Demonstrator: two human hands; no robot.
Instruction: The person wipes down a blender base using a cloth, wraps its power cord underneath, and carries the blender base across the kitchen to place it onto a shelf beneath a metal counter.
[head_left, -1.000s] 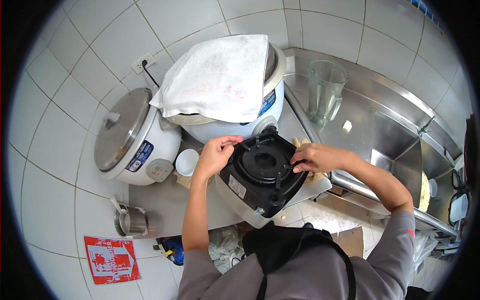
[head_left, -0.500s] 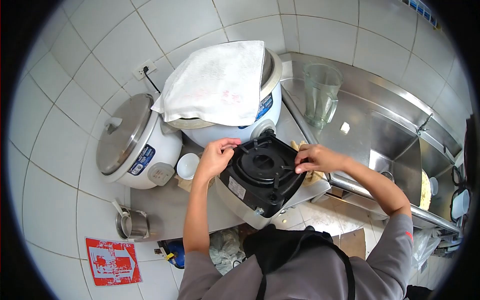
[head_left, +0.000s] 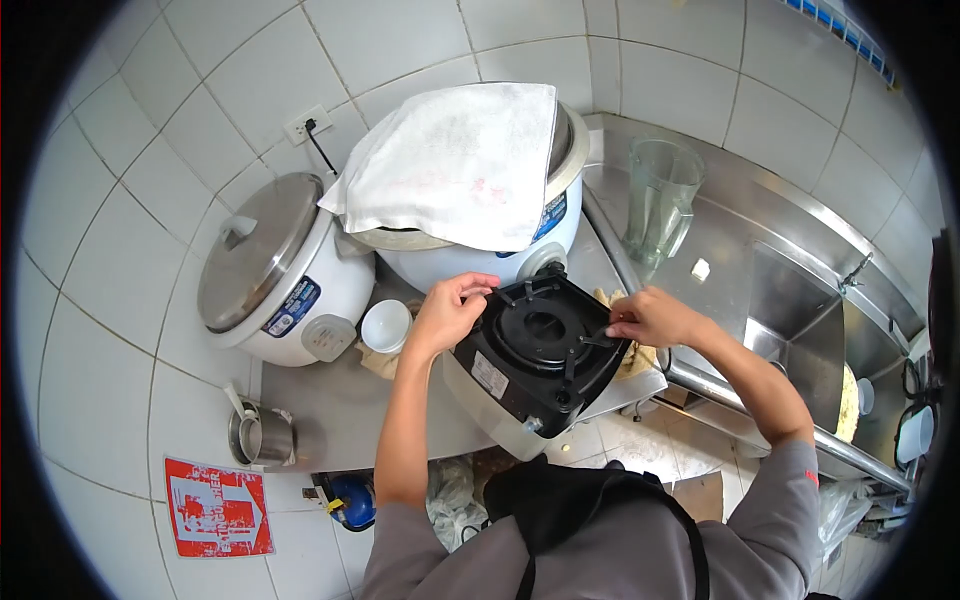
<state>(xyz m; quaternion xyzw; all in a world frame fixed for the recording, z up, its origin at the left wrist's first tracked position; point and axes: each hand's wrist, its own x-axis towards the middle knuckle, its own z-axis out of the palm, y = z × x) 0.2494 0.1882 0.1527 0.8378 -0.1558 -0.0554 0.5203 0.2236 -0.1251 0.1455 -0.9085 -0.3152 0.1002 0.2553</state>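
A black portable gas stove top with a round burner lies on the steel counter, in front of the large rice cooker. My left hand is closed at its upper left edge, fingers pressed together on the rim. At the right side, my right hand pinches the edge beside a pan-support arm. A beige cloth lies partly behind the stove and under my right hand. Left of my left wrist stands a white bowl.
A large rice cooker bears a white towel; a second cooker stands left. A steel pot is at the counter's left end. On the right are a glass blender jar and a steel sink.
The view has shifted slightly, so the scene sits a little farther right. Both hands stay at the stove's edges, with the right fingers slightly repositioned.
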